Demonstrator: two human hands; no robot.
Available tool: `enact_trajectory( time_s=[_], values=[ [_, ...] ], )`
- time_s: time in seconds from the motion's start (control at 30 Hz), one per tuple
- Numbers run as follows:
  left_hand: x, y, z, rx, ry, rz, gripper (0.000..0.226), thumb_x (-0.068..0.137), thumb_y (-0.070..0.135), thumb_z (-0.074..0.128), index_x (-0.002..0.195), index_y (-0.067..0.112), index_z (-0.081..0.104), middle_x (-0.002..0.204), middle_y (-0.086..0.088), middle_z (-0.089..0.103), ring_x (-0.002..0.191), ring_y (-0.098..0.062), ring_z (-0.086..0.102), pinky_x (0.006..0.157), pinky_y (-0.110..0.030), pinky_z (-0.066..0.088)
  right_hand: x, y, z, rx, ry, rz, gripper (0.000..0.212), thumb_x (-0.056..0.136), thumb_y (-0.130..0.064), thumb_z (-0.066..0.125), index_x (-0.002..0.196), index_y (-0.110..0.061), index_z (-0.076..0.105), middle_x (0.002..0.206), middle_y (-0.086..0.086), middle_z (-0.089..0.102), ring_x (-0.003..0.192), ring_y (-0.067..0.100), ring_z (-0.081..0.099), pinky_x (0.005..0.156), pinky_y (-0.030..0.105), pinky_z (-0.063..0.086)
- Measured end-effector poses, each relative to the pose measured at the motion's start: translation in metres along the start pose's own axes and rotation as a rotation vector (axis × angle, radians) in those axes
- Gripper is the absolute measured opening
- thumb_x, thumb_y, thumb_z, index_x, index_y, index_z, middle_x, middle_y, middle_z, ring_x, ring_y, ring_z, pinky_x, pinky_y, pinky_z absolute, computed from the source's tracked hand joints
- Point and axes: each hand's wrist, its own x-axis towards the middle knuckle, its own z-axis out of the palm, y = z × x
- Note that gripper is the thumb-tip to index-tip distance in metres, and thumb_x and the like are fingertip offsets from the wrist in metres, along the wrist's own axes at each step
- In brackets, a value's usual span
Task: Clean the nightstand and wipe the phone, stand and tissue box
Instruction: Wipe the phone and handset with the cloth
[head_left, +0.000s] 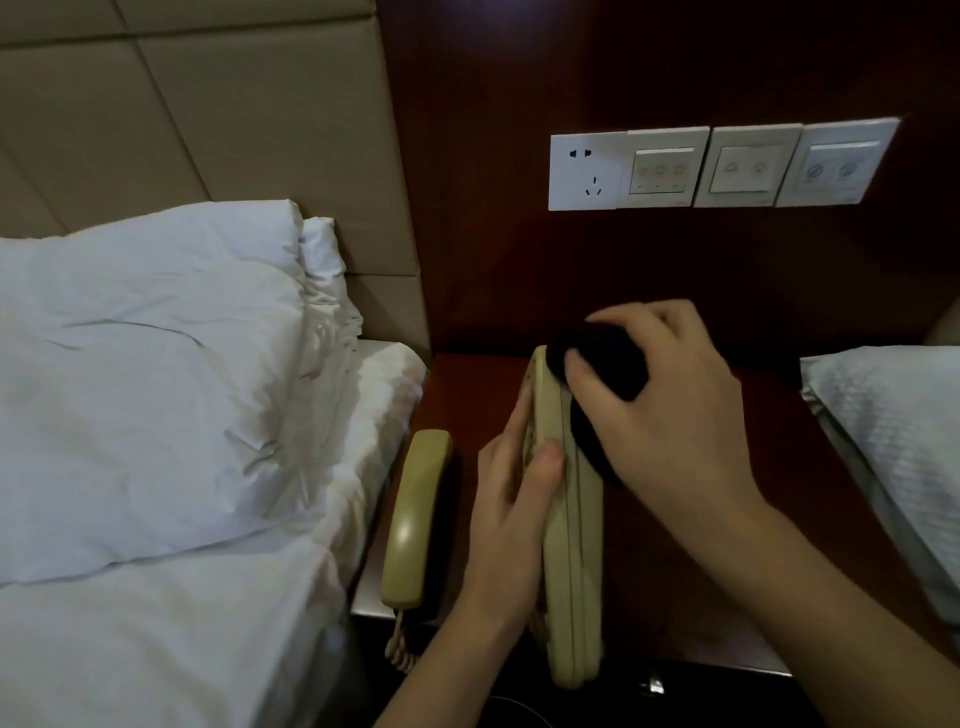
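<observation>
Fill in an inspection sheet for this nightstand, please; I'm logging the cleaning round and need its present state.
Surface: dark wooden nightstand, between two beds.
Job's things: beige phone base tipped up on its edge; handset lying off the base at the nightstand's left edge; dark cloth against the base's underside. Stand and tissue box: nothing seen.
Clutter: nothing seen.
Grippers: left hand grips the phone base; right hand holds the cloth on it.
Cables: coiled handset cord hanging off the front edge.
Surroundings: white pillow, padded headboard, wall socket and switch panels.
</observation>
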Motion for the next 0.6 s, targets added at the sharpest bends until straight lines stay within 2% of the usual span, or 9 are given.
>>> enact_trajectory(
  time_s=[0.1, 0.17, 0.27, 0.33, 0.4, 0.5, 0.6],
  values=[
    [0.0, 0.001, 0.004, -0.008, 0.025, 0.008, 0.063, 0.09, 0.061, 0.058, 0.151, 0.046, 0.046, 0.153, 0.013, 0.049, 0.144, -0.004, 0.043, 0.12, -0.042, 0.036, -0.004, 0.003, -0.006, -0.016, -0.056, -0.006, 0.028, 0.091, -0.038, 0.066, 0.117, -0.033, 0.062, 0.109, -0.015, 0.05, 0.086, -0.007, 0.051, 0.07, 0.006, 0.041],
    [0.006, -0.001, 0.003, -0.024, 0.052, 0.006, 0.06, 0.093, 0.059, 0.058, 0.15, 0.043, 0.048, 0.151, 0.007, 0.053, 0.144, -0.013, 0.045, 0.12, -0.048, 0.036, -0.034, 0.0, -0.012, -0.008, -0.135, 0.012, 0.029, 0.088, -0.041, 0.066, 0.117, -0.038, 0.06, 0.107, -0.023, 0.047, 0.094, -0.013, 0.05, 0.068, 0.003, 0.041],
    [0.01, -0.005, 0.0, -0.037, 0.069, -0.001, 0.056, 0.094, 0.056, 0.058, 0.147, 0.044, 0.051, 0.147, 0.003, 0.058, 0.14, -0.022, 0.051, 0.118, -0.055, 0.037, -0.082, -0.004, -0.014, -0.021, -0.203, -0.006, 0.028, 0.082, -0.048, 0.063, 0.109, -0.045, 0.055, 0.104, -0.026, 0.045, 0.098, -0.01, 0.053, 0.068, 0.007, 0.046],
    [0.01, -0.005, -0.004, -0.062, 0.069, -0.004, 0.056, 0.094, 0.055, 0.059, 0.147, 0.041, 0.052, 0.147, 0.001, 0.058, 0.139, -0.024, 0.052, 0.118, -0.057, 0.037, -0.083, -0.006, -0.013, -0.007, -0.21, -0.035, 0.026, 0.081, -0.051, 0.059, 0.106, -0.046, 0.053, 0.104, -0.026, 0.045, 0.099, -0.007, 0.053, 0.067, 0.012, 0.05],
    [0.008, -0.005, -0.006, -0.058, 0.045, 0.004, 0.058, 0.095, 0.052, 0.058, 0.15, 0.034, 0.051, 0.149, -0.002, 0.057, 0.141, -0.024, 0.051, 0.119, -0.057, 0.036, -0.063, -0.005, -0.008, 0.033, -0.209, 0.002, 0.026, 0.085, -0.049, 0.058, 0.11, -0.042, 0.054, 0.107, -0.024, 0.045, 0.096, -0.004, 0.055, 0.075, 0.018, 0.053],
    [0.005, 0.001, -0.003, -0.005, 0.029, 0.01, 0.059, 0.097, 0.052, 0.055, 0.152, 0.033, 0.048, 0.152, 0.003, 0.054, 0.143, -0.016, 0.048, 0.12, -0.05, 0.037, -0.02, -0.004, 0.0, -0.017, -0.067, 0.023, 0.025, 0.091, -0.041, 0.06, 0.114, -0.031, 0.058, 0.108, -0.012, 0.049, 0.088, 0.005, 0.058, 0.072, 0.026, 0.054],
    [0.005, 0.001, 0.0, -0.006, 0.037, 0.009, 0.055, 0.099, 0.047, 0.056, 0.151, 0.031, 0.05, 0.149, 0.003, 0.057, 0.141, -0.016, 0.051, 0.118, -0.049, 0.039, -0.029, -0.003, -0.003, -0.094, -0.122, 0.016, 0.029, 0.089, -0.046, 0.057, 0.115, -0.033, 0.057, 0.108, -0.014, 0.047, 0.083, 0.004, 0.058, 0.067, 0.019, 0.051]
  ],
)
